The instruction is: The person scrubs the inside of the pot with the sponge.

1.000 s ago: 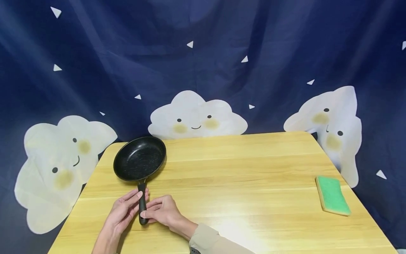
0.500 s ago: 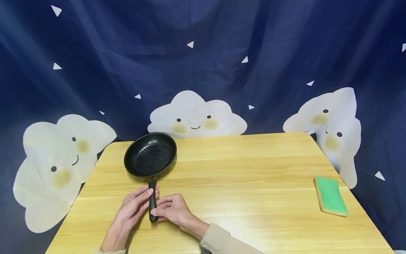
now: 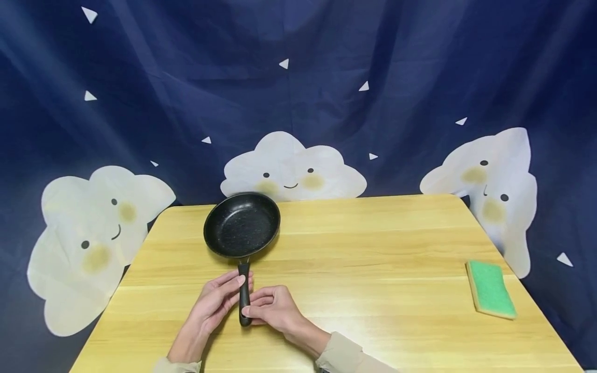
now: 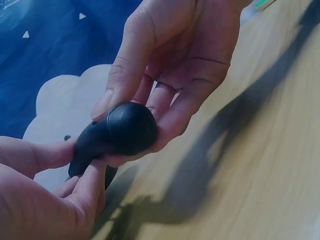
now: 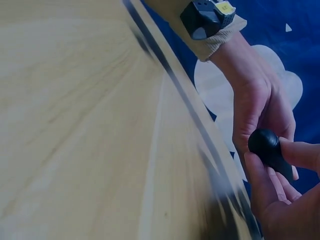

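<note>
A black frying pan [image 3: 242, 225] is held over the left part of the wooden table, its dish pointing away and its inside facing up. My left hand [image 3: 215, 303] holds the handle near the dish, thumb on top and fingers underneath. Closer to me, my right hand [image 3: 278, 309] pinches the handle's end between thumb and fingers. The rounded handle end [image 4: 131, 129] pokes out between both hands in the left wrist view. From the right wrist, that black end shows between the right thumb and fingers [image 5: 260, 182], with the left hand [image 5: 267, 100] beyond.
A green-topped sponge [image 3: 492, 288] lies near the right edge of the wooden table [image 3: 373, 248]. Behind the table hangs a dark blue curtain [image 3: 326, 62] with white clouds and triangles. Shadows of the hands and pan fall on the wood.
Both hands have carried the frying pan to the right, from the table's left edge toward the middle, with their hold on the handle unchanged. The sponge stays in its place.
</note>
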A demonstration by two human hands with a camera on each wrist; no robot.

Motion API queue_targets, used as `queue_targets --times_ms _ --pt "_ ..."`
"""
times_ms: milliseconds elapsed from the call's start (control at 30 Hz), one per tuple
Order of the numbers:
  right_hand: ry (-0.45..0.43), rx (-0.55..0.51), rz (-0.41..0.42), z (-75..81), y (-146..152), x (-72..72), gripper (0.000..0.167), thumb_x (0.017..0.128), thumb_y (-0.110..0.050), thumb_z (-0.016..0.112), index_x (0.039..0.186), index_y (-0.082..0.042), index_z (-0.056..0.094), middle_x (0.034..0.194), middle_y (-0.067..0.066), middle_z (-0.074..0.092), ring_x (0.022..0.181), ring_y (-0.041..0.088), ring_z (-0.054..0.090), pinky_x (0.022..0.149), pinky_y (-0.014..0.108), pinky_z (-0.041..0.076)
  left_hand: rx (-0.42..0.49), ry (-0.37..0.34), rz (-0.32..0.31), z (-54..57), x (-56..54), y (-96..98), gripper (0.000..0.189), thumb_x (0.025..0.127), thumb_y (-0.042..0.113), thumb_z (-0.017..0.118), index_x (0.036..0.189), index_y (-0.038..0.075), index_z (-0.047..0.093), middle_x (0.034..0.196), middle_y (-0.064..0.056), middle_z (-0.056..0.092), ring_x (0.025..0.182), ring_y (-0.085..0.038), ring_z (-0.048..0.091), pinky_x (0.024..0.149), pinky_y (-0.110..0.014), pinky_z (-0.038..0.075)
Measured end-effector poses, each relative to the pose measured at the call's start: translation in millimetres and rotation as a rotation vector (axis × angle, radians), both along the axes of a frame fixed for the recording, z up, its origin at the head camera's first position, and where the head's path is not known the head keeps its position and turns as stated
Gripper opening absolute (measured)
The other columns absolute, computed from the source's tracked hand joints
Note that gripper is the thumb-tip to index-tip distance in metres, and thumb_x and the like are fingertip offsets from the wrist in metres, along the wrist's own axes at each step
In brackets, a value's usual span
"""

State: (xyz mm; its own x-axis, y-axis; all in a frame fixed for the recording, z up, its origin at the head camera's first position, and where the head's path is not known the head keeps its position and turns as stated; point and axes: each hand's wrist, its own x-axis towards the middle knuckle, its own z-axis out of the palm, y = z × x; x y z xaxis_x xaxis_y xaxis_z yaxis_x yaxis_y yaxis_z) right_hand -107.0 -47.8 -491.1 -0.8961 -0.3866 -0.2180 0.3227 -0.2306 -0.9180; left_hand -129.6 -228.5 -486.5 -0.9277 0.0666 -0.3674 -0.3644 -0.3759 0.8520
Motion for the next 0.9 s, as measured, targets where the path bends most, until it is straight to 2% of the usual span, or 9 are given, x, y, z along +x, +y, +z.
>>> queue_targets --times_ms 400,900 --pt "0.006 0.024 0.002 0.1 32.8 6.3 0.022 0.084 0.006 0.077 0.104 0.011 0.069 0.087 0.015 0.074 0.079 0.020 0.074 0.074 0.035 0.064 0.037 0.009 -0.061 -2.7 -1.0 29.7 0.055 0.099 -0.004 0.062 0.147 -0.017 0.037 0.122 -0.021 0.070 0.108 -0.024 0.070 0.100 -0.036 0.054" --pt "0.014 0.045 0.000 2.4 69.9 15.7 0.027 0.087 0.000 0.078 0.108 0.013 0.068 0.091 0.015 0.075 0.083 0.019 0.074 0.076 0.034 0.064 0.067 0.023 -0.083 -5.3 1.1 67.4 0.050 0.097 -0.004 0.065 0.141 -0.018 0.045 0.121 -0.026 0.069 0.106 -0.024 0.071 0.096 -0.035 0.057"
